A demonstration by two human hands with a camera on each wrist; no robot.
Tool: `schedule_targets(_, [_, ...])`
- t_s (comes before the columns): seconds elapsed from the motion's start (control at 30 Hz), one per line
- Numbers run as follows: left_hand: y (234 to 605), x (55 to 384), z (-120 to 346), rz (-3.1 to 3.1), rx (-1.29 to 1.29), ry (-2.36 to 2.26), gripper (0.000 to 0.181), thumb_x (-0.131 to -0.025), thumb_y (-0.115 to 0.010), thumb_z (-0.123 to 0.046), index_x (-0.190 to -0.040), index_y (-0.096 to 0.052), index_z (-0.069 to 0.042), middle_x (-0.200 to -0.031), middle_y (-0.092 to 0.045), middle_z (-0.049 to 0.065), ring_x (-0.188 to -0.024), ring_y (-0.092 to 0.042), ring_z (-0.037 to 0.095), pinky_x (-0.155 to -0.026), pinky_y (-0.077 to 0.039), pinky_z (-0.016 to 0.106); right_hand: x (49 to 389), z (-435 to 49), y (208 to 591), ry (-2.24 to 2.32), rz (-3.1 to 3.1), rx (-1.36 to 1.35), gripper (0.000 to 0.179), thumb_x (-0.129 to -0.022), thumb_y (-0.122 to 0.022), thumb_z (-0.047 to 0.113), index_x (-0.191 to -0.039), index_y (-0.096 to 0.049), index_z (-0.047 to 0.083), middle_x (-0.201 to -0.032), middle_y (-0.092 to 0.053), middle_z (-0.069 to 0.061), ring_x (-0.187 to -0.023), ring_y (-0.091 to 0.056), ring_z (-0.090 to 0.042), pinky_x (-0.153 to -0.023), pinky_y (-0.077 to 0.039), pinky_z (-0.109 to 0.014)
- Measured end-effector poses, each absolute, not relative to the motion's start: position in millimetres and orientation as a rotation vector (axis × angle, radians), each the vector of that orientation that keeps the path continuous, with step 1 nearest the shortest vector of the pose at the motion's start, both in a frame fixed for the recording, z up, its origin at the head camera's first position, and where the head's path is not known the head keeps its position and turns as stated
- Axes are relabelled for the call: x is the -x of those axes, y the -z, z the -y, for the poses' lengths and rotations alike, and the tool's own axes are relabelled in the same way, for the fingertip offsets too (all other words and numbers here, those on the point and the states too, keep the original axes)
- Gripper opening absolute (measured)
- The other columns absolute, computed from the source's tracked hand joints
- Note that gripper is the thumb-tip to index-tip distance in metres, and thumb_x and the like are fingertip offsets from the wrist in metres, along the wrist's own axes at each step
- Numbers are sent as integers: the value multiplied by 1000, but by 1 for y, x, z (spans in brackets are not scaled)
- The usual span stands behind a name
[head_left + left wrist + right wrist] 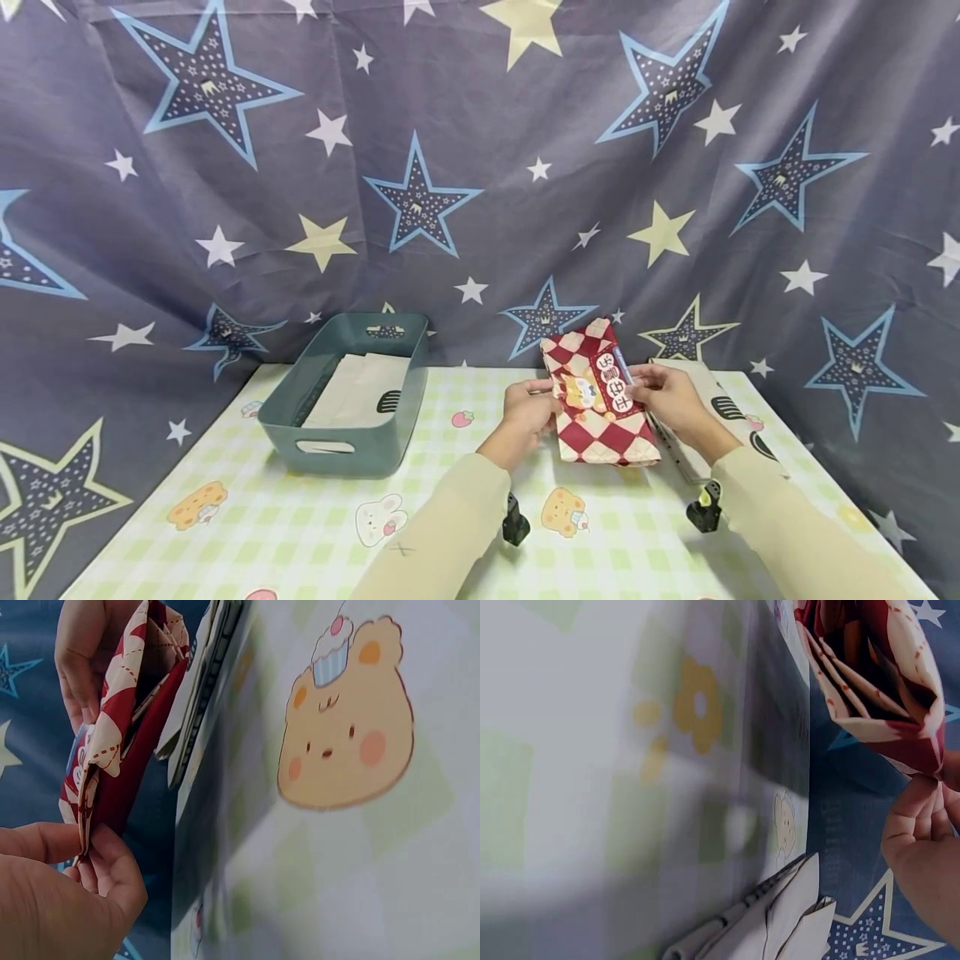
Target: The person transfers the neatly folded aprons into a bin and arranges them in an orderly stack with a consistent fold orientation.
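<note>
A folded red-and-cream checked cloth [592,433] with a cartoon animal and white lettering is held up above the table. My left hand [529,408] pinches its left edge between thumb and fingers, which the left wrist view shows at close range on the cloth [120,735]. On the opposite edge, my right hand [671,400] grips the cloth with thumb and fingertips. Several folded layers of the cloth [870,697] show from below in the right wrist view. Beside the right hand lies a folded cream cloth [693,375] with black marks, partly hidden by that arm.
A grey-green plastic basket [412,400] stands at the back left, with a folded cream cloth [352,396] inside. A green-checked cover with cartoon prints lies over the table [300,525]. Behind it hangs a star-patterned curtain [480,117].
</note>
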State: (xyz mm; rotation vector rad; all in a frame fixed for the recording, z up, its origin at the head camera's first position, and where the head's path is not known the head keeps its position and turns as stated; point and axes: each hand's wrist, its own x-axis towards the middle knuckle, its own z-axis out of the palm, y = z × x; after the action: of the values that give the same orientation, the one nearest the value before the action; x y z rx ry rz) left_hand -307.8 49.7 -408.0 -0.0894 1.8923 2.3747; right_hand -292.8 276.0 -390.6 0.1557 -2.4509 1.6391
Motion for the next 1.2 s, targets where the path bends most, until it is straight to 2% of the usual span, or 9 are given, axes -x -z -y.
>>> schedule_targets(0.13, [405, 310, -41, -1953, 71, -2367, 46, -64, -61, 18, -107, -64, 2, -88, -69, 14, -46, -50, 13, -39, -40, 24, 296, -267, 390, -1655, 2418, -162, 32, -87, -62, -2, -118, -56, -10, -94, -60, -20, -77, -58, -12, -66, -54, -24])
schedule_targets(0.4, [400, 311, -24, -2001, 65, -2356, 45, -65, -61, 17, -106, -65, 0, -86, -65, 11, -47, -49, 12, -40, -38, 24, 296, -251, 386, -1695, 2382, -208, 35, -87, -62, -3, -120, -55, -12, -96, -59, -25, -77, -60, -14, -68, -55, -26])
schedule_targets(0.6, [395, 311, -11, -1997, 66, -2351, 46, -64, -59, 16, -106, -65, -1, -86, -65, 10, -51, -52, 15, -43, -43, 26, 297, -240, 384, -1686, 2361, -230, 32, -87, -62, -2, -118, -56, -11, -95, -59, -25, -76, -60, -15, -68, -55, -26])
schedule_targets(0.93, [382, 313, 16, -2063, 47, -2319, 47, -65, -59, 14, -109, -64, -4, -101, -60, 14, -59, -52, 15, -50, -45, 28, 305, -220, 381, -1617, 2315, -315, 26, -86, -66, 1, -111, -62, -5, -88, -61, -20, -71, -58, -15, -62, -53, -22])
schedule_targets(1.2, [375, 313, 33, -2166, 12, -2273, 48, -66, -58, 13, -111, -64, -3, -105, -59, 19, -59, -50, 14, -47, -41, 27, 310, -204, 383, -1702, 2268, -342, 27, -86, -63, -4, -112, -61, -10, -90, -59, -26, -71, -58, -13, -65, -54, -22])
